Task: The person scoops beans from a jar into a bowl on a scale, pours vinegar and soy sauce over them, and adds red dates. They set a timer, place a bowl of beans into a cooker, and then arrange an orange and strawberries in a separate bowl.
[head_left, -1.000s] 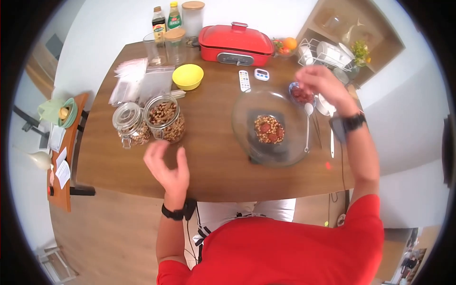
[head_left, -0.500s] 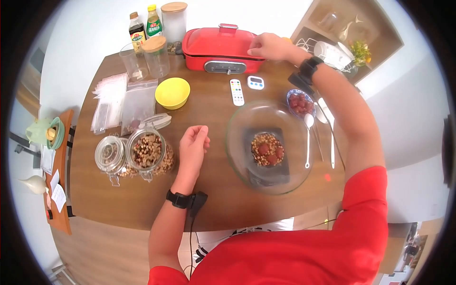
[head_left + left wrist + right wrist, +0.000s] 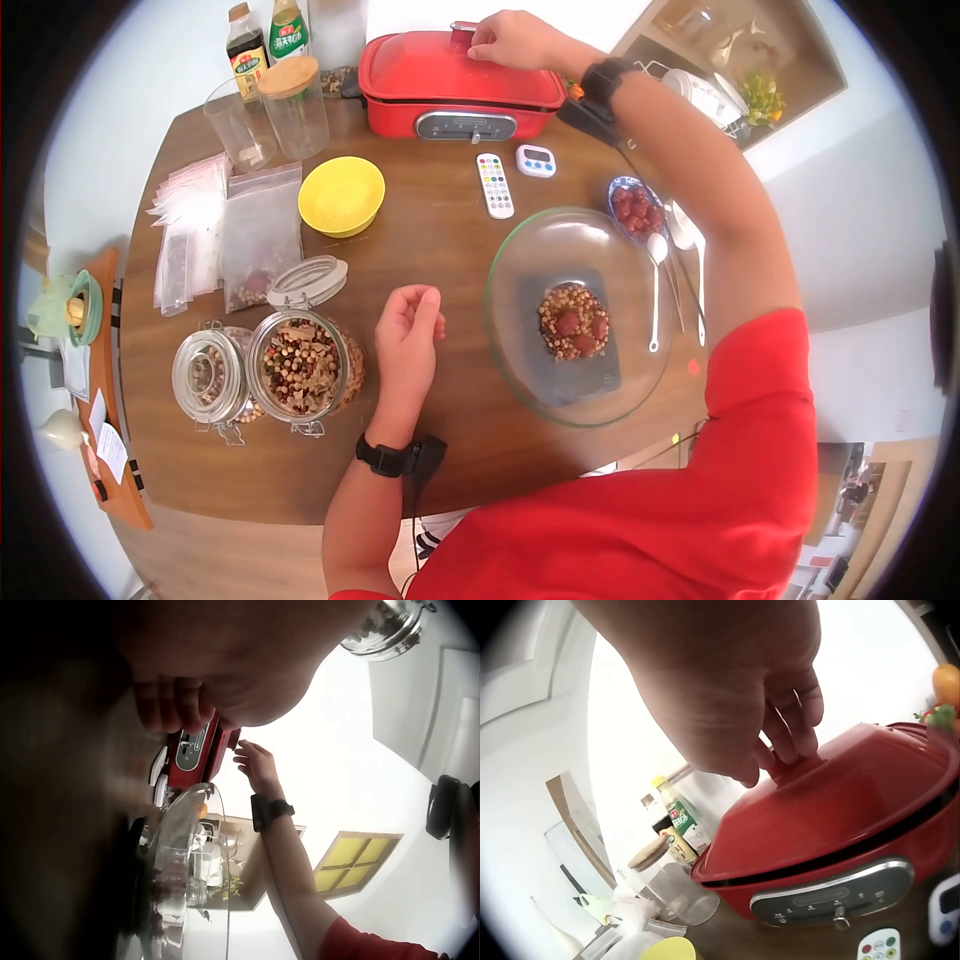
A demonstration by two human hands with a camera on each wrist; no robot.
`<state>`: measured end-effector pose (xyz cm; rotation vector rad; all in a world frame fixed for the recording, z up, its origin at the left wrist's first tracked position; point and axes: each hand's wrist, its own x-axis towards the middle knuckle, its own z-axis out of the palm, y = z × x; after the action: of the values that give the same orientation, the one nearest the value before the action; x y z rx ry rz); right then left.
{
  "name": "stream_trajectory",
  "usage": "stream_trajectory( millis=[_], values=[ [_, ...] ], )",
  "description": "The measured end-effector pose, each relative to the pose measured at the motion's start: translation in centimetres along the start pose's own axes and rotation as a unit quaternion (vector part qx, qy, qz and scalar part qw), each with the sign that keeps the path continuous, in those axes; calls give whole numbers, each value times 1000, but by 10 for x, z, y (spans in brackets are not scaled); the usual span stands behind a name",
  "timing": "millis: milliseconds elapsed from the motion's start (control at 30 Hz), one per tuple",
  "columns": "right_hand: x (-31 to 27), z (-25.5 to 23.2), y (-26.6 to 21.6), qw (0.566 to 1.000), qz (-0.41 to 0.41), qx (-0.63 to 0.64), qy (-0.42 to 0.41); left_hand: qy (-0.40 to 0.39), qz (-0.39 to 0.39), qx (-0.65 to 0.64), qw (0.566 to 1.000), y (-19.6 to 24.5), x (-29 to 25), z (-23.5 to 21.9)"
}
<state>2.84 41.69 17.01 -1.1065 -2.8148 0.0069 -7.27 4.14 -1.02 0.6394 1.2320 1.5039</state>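
Note:
My right hand [image 3: 515, 42] is at the lid handle [image 3: 799, 772] of a red electric cooking pot [image 3: 460, 85], fingertips right at the handle, fingers bent but not closed around it. The lid [image 3: 840, 795] sits on the pot. My left hand [image 3: 408, 330] hangs loosely curled above the table, holding nothing, right of an open glass jar of mixed grains and nuts [image 3: 300, 365]. In front stands a large glass bowl [image 3: 510, 350] with a heap of grains and dark red pieces [image 3: 573, 322] in it, over a dark flat square [image 3: 600, 375].
A lidded jar [image 3: 205, 380], a yellow bowl [image 3: 342, 195] and plastic bags [image 3: 262, 230] are on the left. Sauce bottles [image 3: 245, 45] and a wood-lidded canister [image 3: 295, 110] stand behind. A remote [image 3: 494, 185], timer [image 3: 536, 160], dish of red pieces [image 3: 635, 210] and white spoon [image 3: 655, 290] surround the bowl.
My right hand has gone from over the dish of red pieces, leftward and back to the pot's lid handle. My left hand has shifted rightward from the jars. The head view has shifted.

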Motion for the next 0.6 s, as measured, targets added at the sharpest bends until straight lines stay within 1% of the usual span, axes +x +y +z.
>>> stream_trajectory(
  millis=[100,167,200,233,300,367,433,467,533,567,600],
  values=[
    [-9,6,-14,1000,1,-1,-15,-6,3,-8,1000,4,0,-1],
    [-23,9,-23,999,-16,10,-42,-10,5,-7,1000,3,-1,0],
    [-29,12,-24,996,-10,27,-80,-8,5,-12,1000,3,0,0],
    [-35,12,-26,996,-10,24,-82,-6,6,-16,1000,3,0,0],
    [-48,9,-25,989,-1,11,-145,-1,6,-13,1000,2,1,0],
    [-63,-3,-22,987,8,0,-159,-1,5,-11,1000,0,2,1],
    [-76,-20,-21,985,42,4,-168,2,4,-6,1000,-1,2,1],
    [-83,-23,-19,985,46,0,-167,-4,6,-9,1000,-1,3,1],
    [-98,-23,-11,979,112,26,-169,0,19,7,1000,-2,3,1],
    [-109,-17,-5,979,116,23,-163,-6,23,7,1000,-2,0,1],
    [-120,-5,4,982,50,-15,-180,0,22,21,1000,-1,-1,1]
  ],
)
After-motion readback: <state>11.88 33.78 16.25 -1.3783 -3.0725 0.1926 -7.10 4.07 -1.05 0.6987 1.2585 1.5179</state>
